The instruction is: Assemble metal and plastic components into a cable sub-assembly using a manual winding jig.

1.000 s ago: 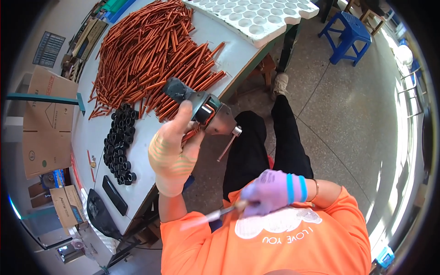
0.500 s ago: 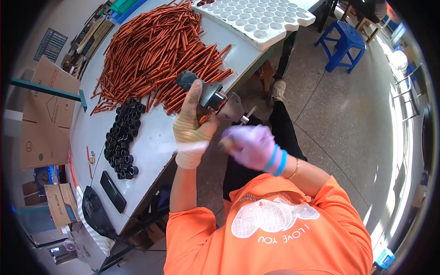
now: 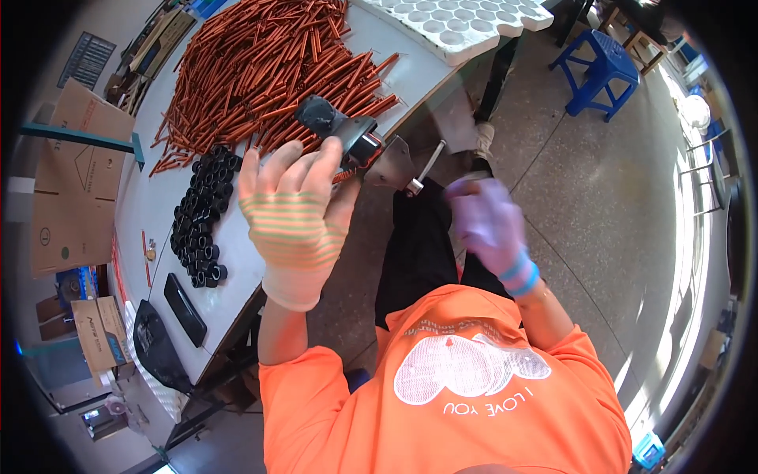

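Note:
A small device [image 3: 359, 146] with a black motor-like body, a silver plate and a metal rod with a round end [image 3: 414, 187] sits at the table's near edge. My left hand [image 3: 292, 213], in a pale glove with green and orange stripes, is open beside it; its fingers are stretched and the index fingertip overlaps the black body. A little orange coil [image 3: 345, 174] shows between that hand and the device. My right hand [image 3: 489, 225], in a purple glove with blue cuff bands, is apart from the rod, to its right. Motion blurs its fingers, hiding any grip.
A big heap of copper-coloured coiled rods [image 3: 253, 71] covers the table [image 3: 245, 229]. Several black rings [image 3: 205, 213] lie left of my left hand, with a black flat case [image 3: 185, 310] nearer me. A white tray with round pockets [image 3: 450, 24] and a blue stool [image 3: 598, 71] stand farther right.
My left hand has moved left and its fingers have spread from around the device. My right hand has swung right, away from the rod. The rod now shows more fully.

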The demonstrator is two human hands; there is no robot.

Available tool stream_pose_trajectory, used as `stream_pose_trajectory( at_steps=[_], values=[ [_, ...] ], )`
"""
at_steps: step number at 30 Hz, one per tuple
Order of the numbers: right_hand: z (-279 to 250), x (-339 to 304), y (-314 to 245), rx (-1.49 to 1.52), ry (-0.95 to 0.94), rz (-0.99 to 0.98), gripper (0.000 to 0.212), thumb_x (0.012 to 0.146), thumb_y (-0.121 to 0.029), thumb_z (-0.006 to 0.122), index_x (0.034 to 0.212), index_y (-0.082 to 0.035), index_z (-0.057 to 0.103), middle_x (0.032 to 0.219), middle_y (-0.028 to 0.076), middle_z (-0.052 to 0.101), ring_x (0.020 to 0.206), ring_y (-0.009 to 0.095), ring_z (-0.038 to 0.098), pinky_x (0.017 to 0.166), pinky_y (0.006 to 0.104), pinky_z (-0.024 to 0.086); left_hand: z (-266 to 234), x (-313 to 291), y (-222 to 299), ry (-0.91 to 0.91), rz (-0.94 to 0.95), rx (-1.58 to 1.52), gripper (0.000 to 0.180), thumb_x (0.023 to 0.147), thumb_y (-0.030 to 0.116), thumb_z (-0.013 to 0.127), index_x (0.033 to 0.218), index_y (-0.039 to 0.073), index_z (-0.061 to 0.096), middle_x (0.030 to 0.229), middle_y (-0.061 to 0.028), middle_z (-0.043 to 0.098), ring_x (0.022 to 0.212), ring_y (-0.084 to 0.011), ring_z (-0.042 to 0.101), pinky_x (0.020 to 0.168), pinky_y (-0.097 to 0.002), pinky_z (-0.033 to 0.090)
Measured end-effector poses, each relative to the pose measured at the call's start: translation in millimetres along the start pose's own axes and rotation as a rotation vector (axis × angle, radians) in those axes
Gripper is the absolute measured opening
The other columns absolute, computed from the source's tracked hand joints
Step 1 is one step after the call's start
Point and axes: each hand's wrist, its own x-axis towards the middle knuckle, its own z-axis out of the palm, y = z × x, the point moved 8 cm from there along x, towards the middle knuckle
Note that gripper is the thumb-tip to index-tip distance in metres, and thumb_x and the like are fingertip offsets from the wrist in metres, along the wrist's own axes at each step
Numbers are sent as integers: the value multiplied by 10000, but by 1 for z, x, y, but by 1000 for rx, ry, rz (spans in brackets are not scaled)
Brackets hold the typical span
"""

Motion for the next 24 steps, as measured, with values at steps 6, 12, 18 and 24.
stream_pose_trajectory(
  at_steps=[6, 12, 18, 24],
  values=[
    [28, -70, 12, 148, -570, 734, 388, 1015, -322, 419, 953, -4, 635, 503, 9, 464, 368, 79, 341, 379, 212, 270, 6, 7, 8, -148, 115, 83, 376, 705, 87, 795, 1070, 79, 704, 878, -6, 673, 823, -199, 629, 817, -351, 502],
    [72, -74, 20, 1041, -1000, 858, 386, 1008, -316, 418, 929, -14, 647, 522, 13, 486, 375, 69, 333, 370, 211, 267, 22, 3, -21, -593, -402, -307, 296, 749, 115, 763, 1035, 71, 703, 803, -14, 665, 766, -187, 608, 760, -330, 497],
    [46, -66, 18, 539, -840, 873, 366, 1006, -279, 397, 920, -29, 649, 542, 28, 517, 386, 84, 350, 386, 220, 292, 27, -31, -24, -729, -683, -611, 273, 811, 184, 723, 1063, 85, 692, 818, -22, 666, 762, -191, 608, 716, -301, 489],
    [-46, -97, 3, -196, -566, 325, 246, 955, -179, 465, 863, -21, 630, 627, 24, 578, 552, 147, 518, 529, 261, 407, -2, 17, 21, -104, 116, 117, 351, 852, 243, 692, 1193, 173, 653, 1252, -83, 587, 1080, -277, 575, 977, -444, 461]
  ],
)
